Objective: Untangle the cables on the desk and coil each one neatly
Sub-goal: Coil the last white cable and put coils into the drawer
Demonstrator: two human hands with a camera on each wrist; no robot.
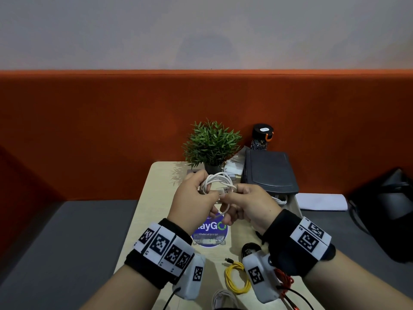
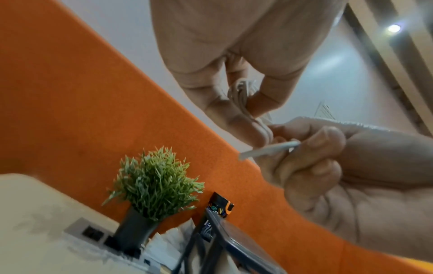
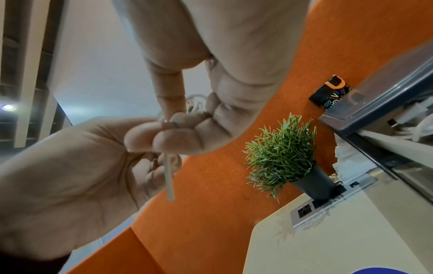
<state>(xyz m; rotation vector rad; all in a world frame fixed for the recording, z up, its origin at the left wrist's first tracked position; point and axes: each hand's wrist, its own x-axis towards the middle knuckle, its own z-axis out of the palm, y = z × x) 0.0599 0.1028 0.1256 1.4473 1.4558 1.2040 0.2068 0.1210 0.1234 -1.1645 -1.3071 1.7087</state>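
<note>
Head view: a white USB cable, gathered into loops, is held above the middle of the desk, its bundle pinched by the curled fingers of the left hand while its loose plug end is pinched between thumb and fingers of the right hand. Near the desk's front edge a coiled yellow cable is seen beside a black cable and a red cable. At the far edge a potted plant, a dark box and a patterned bottle are set.
</note>
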